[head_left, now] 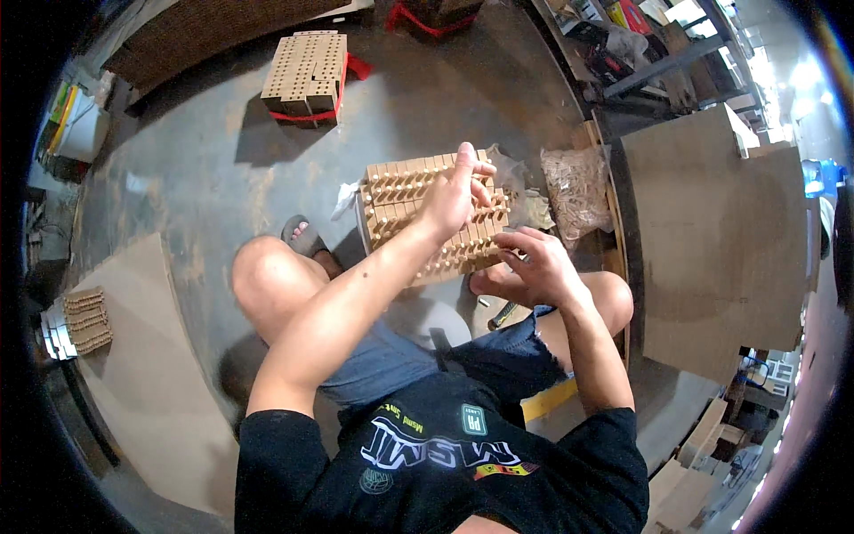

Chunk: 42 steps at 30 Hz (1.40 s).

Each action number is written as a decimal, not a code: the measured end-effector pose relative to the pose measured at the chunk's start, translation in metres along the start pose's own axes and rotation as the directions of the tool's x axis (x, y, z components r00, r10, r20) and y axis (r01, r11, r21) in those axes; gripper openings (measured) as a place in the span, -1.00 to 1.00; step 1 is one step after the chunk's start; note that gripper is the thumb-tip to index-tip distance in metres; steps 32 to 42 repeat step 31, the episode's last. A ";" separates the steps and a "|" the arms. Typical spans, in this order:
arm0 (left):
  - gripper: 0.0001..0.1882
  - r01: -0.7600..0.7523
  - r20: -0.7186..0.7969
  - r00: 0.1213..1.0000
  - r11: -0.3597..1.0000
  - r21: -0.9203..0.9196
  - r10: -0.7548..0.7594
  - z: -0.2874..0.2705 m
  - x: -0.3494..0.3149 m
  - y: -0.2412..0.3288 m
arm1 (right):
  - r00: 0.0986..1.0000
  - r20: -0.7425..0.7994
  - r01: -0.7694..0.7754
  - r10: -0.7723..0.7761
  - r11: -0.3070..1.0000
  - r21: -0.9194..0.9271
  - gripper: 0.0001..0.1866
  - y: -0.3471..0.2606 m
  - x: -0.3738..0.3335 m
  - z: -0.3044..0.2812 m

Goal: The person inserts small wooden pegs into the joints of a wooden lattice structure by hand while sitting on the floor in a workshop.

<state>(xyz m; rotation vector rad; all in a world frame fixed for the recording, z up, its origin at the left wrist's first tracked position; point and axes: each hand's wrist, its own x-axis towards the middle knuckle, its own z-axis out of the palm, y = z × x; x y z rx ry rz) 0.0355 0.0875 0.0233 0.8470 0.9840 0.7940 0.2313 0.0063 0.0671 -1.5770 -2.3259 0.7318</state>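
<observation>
I sit low over a stack of pale wooden slats (405, 209) studded with rows of small wooden dowels, standing on the concrete floor between my knees. My left hand (455, 194) reaches across onto the top of the stack, fingers pinched on a dowel near its far edge. My right hand (532, 264) rests at the stack's near right corner, fingers curled, seemingly on a few small dowels; what it holds is partly hidden.
A clear bag of loose dowels (578, 189) lies right of the stack. A second slat bundle tied with red strap (305, 77) stands farther away. Large boards (712, 240) lie at right, another board (142, 356) and a small slat pile (84, 320) at left.
</observation>
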 end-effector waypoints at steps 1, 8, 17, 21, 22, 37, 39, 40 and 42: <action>-0.15 -0.001 0.015 1.000 1.000 -0.024 0.002 0.001 -0.001 0.002 | 1.000 -0.002 0.012 -0.012 0.996 -0.083 -0.80 0.001 -0.002 0.004; -0.15 0.049 0.045 0.998 0.999 -0.021 -0.048 0.006 -0.001 -0.002 | 0.978 0.169 0.165 -0.122 0.948 -0.273 -0.67 -0.016 0.009 -0.005; -0.14 0.039 0.036 0.999 0.998 -0.043 -0.037 0.008 -0.002 0.002 | 0.948 0.247 0.284 -0.202 0.888 -0.362 -0.64 -0.012 0.015 0.003; -0.12 0.047 0.031 0.998 0.998 -0.042 -0.046 0.001 0.000 -0.005 | 0.955 0.235 0.253 -0.182 0.914 -0.317 -0.76 -0.017 0.025 -0.001; -0.12 0.053 0.033 0.998 0.997 -0.057 -0.051 0.000 -0.001 -0.004 | 0.964 0.208 0.218 -0.168 0.944 -0.247 -0.78 -0.016 0.024 -0.001; -0.10 0.017 0.048 0.999 0.998 -0.052 -0.015 -0.002 0.001 0.000 | 0.988 -0.078 0.097 -0.136 0.922 -0.374 -0.37 0.015 -0.037 0.049; -0.10 0.017 0.048 0.999 0.998 -0.052 -0.015 -0.002 0.001 0.000 | 0.988 -0.078 0.097 -0.136 0.922 -0.374 -0.37 0.015 -0.037 0.049; -0.10 0.017 0.048 0.999 0.998 -0.052 -0.015 -0.002 0.001 0.000 | 0.988 -0.078 0.097 -0.136 0.922 -0.374 -0.37 0.015 -0.037 0.049; -0.10 0.017 0.048 0.999 0.998 -0.052 -0.015 -0.002 0.001 0.000 | 0.988 -0.078 0.097 -0.136 0.922 -0.374 -0.37 0.015 -0.037 0.049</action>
